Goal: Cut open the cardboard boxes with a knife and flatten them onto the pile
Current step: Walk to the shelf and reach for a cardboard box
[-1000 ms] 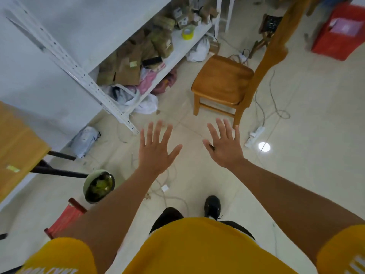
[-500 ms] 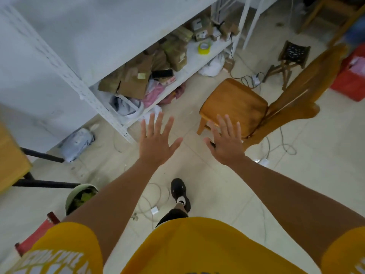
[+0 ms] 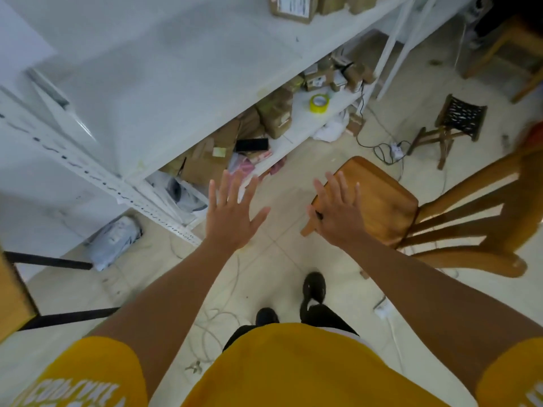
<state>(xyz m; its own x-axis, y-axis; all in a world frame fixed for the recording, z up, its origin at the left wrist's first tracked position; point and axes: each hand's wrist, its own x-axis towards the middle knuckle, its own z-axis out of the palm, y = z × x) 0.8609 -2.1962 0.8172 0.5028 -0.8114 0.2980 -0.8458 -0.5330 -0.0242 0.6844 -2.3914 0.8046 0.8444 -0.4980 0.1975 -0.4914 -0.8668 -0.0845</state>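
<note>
My left hand (image 3: 232, 214) is held out in front of me, palm down, fingers spread, holding nothing. My right hand (image 3: 338, 212) is also stretched out with straight spread fingers; a small dark thing shows at the base of its thumb, too small to tell what. Brown cardboard boxes (image 3: 276, 116) lie on the low shelf of the white metal rack (image 3: 164, 212) ahead on the left, with a flattened piece of cardboard (image 3: 205, 163) leaning there. More boxes (image 3: 291, 8) stand on the upper shelf. No knife is visible.
A wooden chair (image 3: 382, 207) stands right under and beyond my right hand. A small woven stool (image 3: 458, 118) is further back. Cables and a power strip (image 3: 395, 148) lie on the tiled floor. A yellow tape roll (image 3: 319, 103) sits on the low shelf. A wooden table edge (image 3: 11, 292) is at left.
I have walked forward: the rack and the chair are closer and lower in view. Both hands stay spread out in front of me, holding nothing.
</note>
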